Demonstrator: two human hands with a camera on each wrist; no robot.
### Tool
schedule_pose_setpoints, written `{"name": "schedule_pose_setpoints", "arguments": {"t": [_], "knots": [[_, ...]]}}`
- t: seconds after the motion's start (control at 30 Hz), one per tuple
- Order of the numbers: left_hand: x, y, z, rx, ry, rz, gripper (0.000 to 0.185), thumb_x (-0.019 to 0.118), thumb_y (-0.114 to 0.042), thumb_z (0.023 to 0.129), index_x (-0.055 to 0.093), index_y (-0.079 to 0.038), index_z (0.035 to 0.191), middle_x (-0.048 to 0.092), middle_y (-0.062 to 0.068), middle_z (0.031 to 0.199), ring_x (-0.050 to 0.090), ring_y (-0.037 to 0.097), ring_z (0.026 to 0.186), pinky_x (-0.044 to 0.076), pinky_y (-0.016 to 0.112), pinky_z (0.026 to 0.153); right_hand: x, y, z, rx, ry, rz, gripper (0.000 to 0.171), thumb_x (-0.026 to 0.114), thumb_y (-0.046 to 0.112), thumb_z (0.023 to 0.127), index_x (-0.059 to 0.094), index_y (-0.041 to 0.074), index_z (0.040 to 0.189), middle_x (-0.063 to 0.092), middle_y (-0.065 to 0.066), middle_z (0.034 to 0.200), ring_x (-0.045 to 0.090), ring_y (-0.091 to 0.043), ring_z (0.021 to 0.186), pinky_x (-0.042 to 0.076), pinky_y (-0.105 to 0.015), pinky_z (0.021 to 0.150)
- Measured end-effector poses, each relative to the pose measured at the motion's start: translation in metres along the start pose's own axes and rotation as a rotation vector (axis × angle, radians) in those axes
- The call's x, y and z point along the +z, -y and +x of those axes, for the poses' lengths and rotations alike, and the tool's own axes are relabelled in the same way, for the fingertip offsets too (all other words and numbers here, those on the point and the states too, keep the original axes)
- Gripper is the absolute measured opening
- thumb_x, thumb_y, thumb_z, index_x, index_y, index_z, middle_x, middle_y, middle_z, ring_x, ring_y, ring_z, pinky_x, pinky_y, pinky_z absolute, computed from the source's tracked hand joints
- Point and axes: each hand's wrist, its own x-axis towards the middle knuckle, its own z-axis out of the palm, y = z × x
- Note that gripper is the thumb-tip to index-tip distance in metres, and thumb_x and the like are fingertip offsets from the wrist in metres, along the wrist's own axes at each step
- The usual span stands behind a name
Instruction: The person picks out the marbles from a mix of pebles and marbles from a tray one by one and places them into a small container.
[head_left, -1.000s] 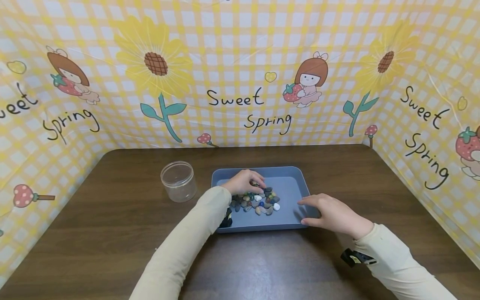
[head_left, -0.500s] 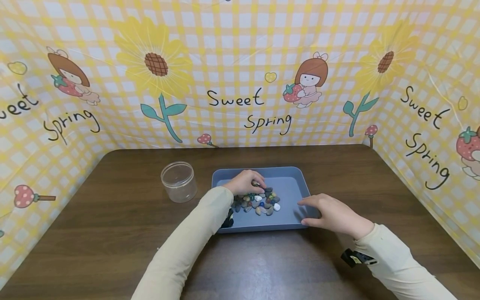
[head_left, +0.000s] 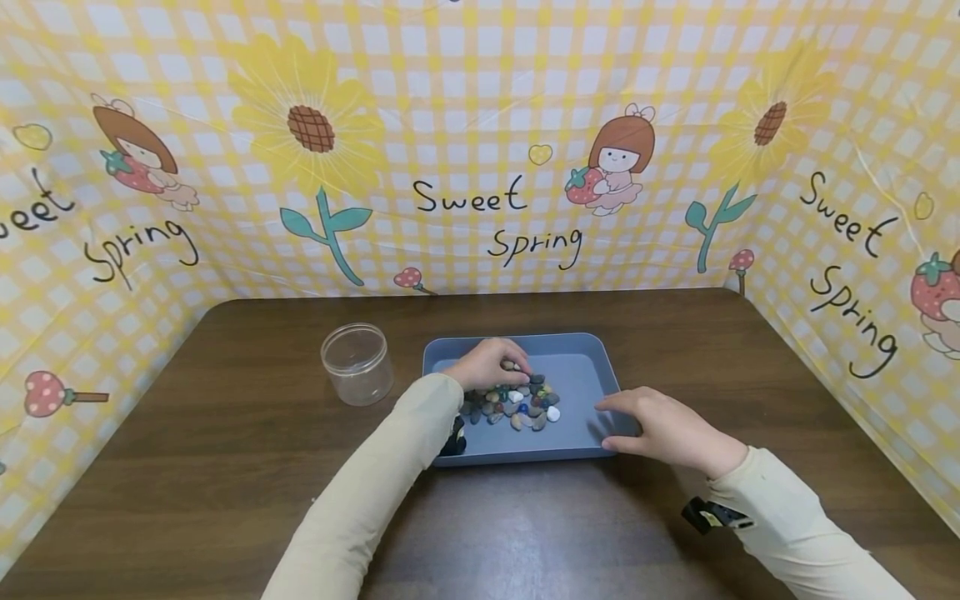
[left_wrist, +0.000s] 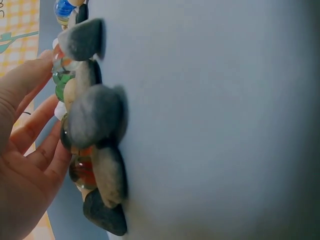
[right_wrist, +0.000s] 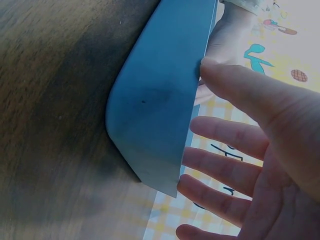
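Note:
A heap of pebbles and glass marbles (head_left: 517, 407) lies in the left and middle part of a blue-grey tray (head_left: 588, 375). My left hand (head_left: 486, 364) reaches over the far side of the heap, thumb and fingers bent loosely around some of the stones. In the left wrist view, its thumb tip is by a clear marble (left_wrist: 65, 64), and the fingers spread behind the pebbles; no firm grip on one is visible. My right hand (head_left: 663, 429) is at the tray's right edge, fingers extended over the rim. In the right wrist view, its thumb (right_wrist: 235, 85) is at the rim.
A clear round jar (head_left: 357, 367) without a lid stands left of the tray. The brown wooden table (head_left: 225, 467) runs back to a yellow checked cloth (head_left: 465, 108) that rises behind it and along both sides.

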Motion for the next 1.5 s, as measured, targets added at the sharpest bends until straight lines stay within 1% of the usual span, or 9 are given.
{"name": "schedule_pose_setpoints", "arguments": {"t": [0.13, 0.3, 0.47, 0.7, 0.9, 1.1, 1.5], "knots": [[-0.002, -0.002, -0.002, 0.0, -0.003, -0.022, 0.016, 0.065, -0.021, 0.088, 0.073, -0.012, 0.097, 0.059, 0.008, 0.127, 0.051, 0.022, 0.123, 0.041, 0.039, 0.104, 0.0, 0.0, 0.0, 0.005, 0.002, 0.0, 0.047, 0.07, 0.03, 0.081, 0.062, 0.004, 0.12, 0.064, -0.013, 0.12, 0.058, -0.032, 0.113, 0.046, -0.048, 0.095], [-0.007, -0.005, -0.005, -0.023, -0.014, -0.07, 0.015, 0.066, -0.021, 0.087, 0.073, -0.013, 0.097, 0.058, 0.008, 0.128, 0.05, 0.022, 0.123, 0.042, 0.039, 0.104, 0.0, 0.001, -0.001, 0.011, -0.002, -0.009, 0.046, 0.07, 0.03, 0.082, 0.062, 0.004, 0.12, 0.064, -0.013, 0.12, 0.058, -0.032, 0.113, 0.046, -0.048, 0.095], [-0.011, -0.008, -0.007, -0.028, -0.022, -0.087, 0.015, 0.066, -0.021, 0.087, 0.074, -0.012, 0.096, 0.059, 0.008, 0.127, 0.051, 0.022, 0.123, 0.041, 0.038, 0.105, 0.002, 0.002, -0.001, 0.015, -0.005, -0.022, 0.044, 0.07, 0.03, 0.082, 0.063, 0.005, 0.119, 0.065, -0.013, 0.119, 0.058, -0.031, 0.113, 0.047, -0.048, 0.094], [-0.016, -0.012, -0.012, -0.032, -0.031, -0.096, 0.016, 0.068, -0.022, 0.086, 0.073, -0.012, 0.097, 0.059, 0.008, 0.127, 0.05, 0.022, 0.122, 0.04, 0.04, 0.106, 0.003, 0.004, -0.003, 0.014, -0.026, -0.057, 0.041, 0.068, 0.029, 0.083, 0.063, 0.006, 0.118, 0.065, -0.012, 0.118, 0.06, -0.03, 0.112, 0.049, -0.046, 0.092], [-0.019, -0.012, -0.015, -0.025, -0.052, -0.096, 0.017, 0.068, -0.022, 0.086, 0.073, -0.011, 0.098, 0.059, 0.008, 0.127, 0.05, 0.022, 0.123, 0.041, 0.039, 0.104, 0.005, 0.007, -0.007, 0.007, -0.042, -0.066, 0.038, 0.067, 0.027, 0.085, 0.064, 0.006, 0.117, 0.065, -0.014, 0.119, 0.06, -0.032, 0.113, 0.049, -0.047, 0.091], [-0.023, -0.013, -0.019, -0.018, -0.068, -0.104, 0.018, 0.067, -0.021, 0.086, 0.073, -0.01, 0.099, 0.059, 0.008, 0.126, 0.051, 0.023, 0.122, 0.043, 0.039, 0.103, 0.006, 0.009, -0.009, 0.019, -0.048, -0.065, 0.039, 0.066, 0.028, 0.086, 0.064, 0.007, 0.118, 0.062, -0.016, 0.123, 0.058, -0.033, 0.116, 0.048, -0.048, 0.092], [-0.031, -0.015, -0.024, -0.011, -0.108, -0.104, 0.017, 0.066, -0.021, 0.087, 0.072, -0.012, 0.1, 0.06, 0.006, 0.124, 0.051, 0.022, 0.121, 0.042, 0.039, 0.104, 0.009, 0.009, -0.011, 0.002, -0.082, -0.08, 0.04, 0.066, 0.028, 0.086, 0.063, 0.008, 0.12, 0.059, -0.018, 0.127, 0.058, -0.033, 0.116, 0.05, -0.047, 0.09]]}}
